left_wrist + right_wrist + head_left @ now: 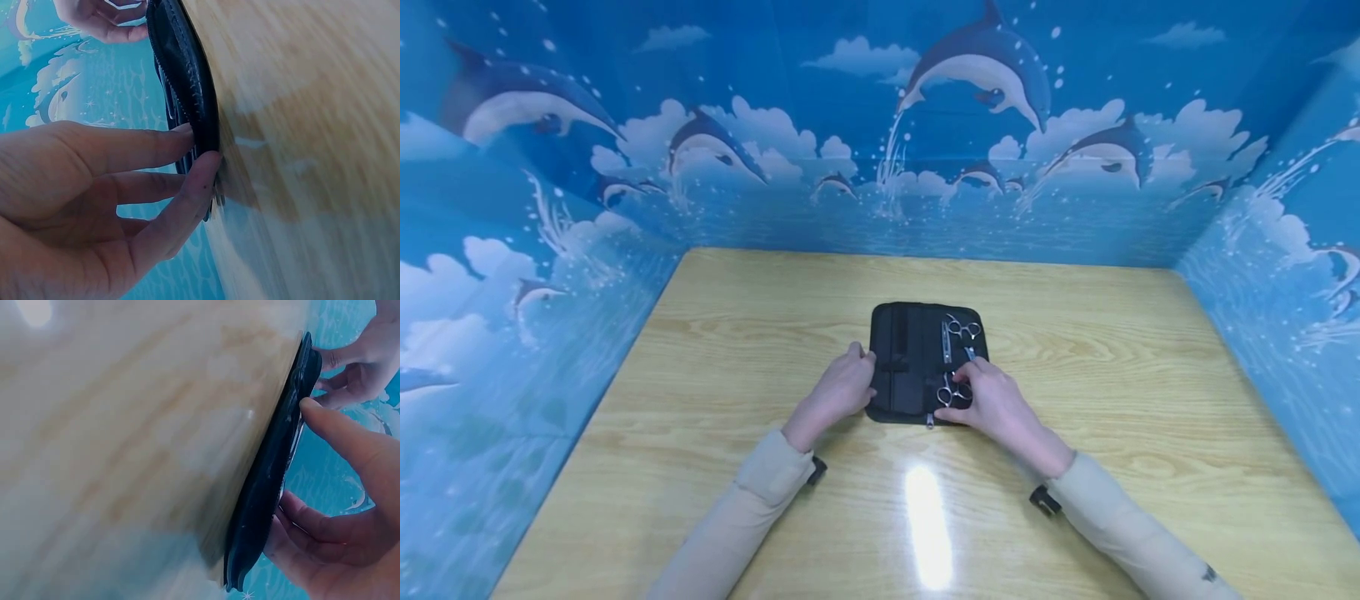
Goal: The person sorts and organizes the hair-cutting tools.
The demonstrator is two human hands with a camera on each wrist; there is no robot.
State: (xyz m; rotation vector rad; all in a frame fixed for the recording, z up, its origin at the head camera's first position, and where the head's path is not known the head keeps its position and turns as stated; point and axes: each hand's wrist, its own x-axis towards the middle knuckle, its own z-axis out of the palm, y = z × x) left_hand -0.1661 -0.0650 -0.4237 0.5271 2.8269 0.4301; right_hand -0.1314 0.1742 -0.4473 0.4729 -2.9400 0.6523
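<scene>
A black zip case (917,392) lies unfolded on the table, with silver scissors (964,330) in its right half. More scissors with ring handles (946,395) sit lower in that half, partly covered by my right hand. My left hand (844,382) pinches the case's left edge; in the left wrist view its thumb and fingers meet at the zippered rim (199,112). My right hand (996,402) rests over the lower right of the case, thumb near the front edge and fingers by the lower handles. In the right wrist view, thumb and fingertips touch the case (265,481), spread apart.
The wooden table (760,333) extends around the case. Blue dolphin-printed sheeting (880,200) stands along the back and both sides. A metal zipper pull (930,421) hangs at the case's front edge. Light glares off the table in front.
</scene>
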